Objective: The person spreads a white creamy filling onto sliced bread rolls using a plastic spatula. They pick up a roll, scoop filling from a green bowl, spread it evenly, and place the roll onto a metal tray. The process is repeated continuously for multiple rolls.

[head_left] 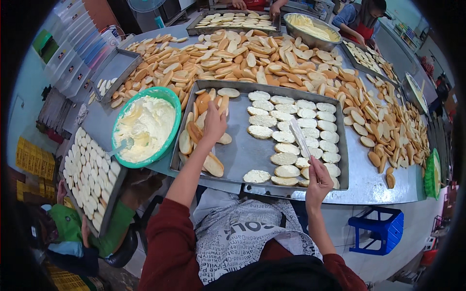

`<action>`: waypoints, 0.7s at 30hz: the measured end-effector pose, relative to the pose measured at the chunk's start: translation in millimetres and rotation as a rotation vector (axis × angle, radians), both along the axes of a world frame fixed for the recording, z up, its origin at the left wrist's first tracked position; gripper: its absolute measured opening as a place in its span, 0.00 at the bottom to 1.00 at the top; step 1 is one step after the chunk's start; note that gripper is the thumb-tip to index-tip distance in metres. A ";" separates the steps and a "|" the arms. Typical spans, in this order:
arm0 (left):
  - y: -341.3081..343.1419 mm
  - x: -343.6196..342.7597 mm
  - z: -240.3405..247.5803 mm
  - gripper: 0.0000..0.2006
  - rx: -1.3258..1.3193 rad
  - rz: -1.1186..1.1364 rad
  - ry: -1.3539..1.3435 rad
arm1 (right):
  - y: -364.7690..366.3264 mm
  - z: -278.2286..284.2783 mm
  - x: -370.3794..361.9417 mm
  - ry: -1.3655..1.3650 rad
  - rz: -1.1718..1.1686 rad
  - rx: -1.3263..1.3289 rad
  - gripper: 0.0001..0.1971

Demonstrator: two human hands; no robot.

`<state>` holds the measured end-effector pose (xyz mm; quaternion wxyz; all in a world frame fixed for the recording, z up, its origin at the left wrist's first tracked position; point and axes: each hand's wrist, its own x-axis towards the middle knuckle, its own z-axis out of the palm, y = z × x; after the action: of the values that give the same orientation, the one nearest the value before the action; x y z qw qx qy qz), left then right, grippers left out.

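My left hand is down among plain oval bread slices heaped in the left part of a large metal tray. Its fingers are closed about one slice at the far end of that heap, partly hiding it. In my right hand is a flat spreading knife, its blade pointing away over the tray's right half. Rows of slices coated with pale cream lie there. Left of the tray stands a green bowl of whipped cream, with a utensil handle at its rim.
Loose bread slices pile behind and right of the tray. Further trays and a metal bowl stand at the back, by other workers. At left, a person holds a tray of slices. A blue stool stands below right.
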<state>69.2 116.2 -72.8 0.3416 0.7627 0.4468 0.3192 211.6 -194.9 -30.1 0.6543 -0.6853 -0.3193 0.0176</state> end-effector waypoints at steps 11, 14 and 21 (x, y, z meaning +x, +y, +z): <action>-100.3 -21.1 49.5 0.19 -1.126 -0.273 -1.020 | 14.7 8.1 -26.7 0.404 0.292 -0.025 0.14; -115.2 -22.8 63.4 0.20 -1.170 -0.284 -1.053 | 18.0 14.4 -32.6 0.398 0.338 -0.051 0.14; -131.8 -26.4 73.0 0.18 -1.143 -0.296 -1.023 | 27.4 21.9 -34.2 0.327 0.378 0.043 0.13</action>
<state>42.8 -15.6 0.2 0.8841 0.2781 0.2227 0.3024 177.4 -167.6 -8.2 0.6968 -0.5872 -0.3322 0.2434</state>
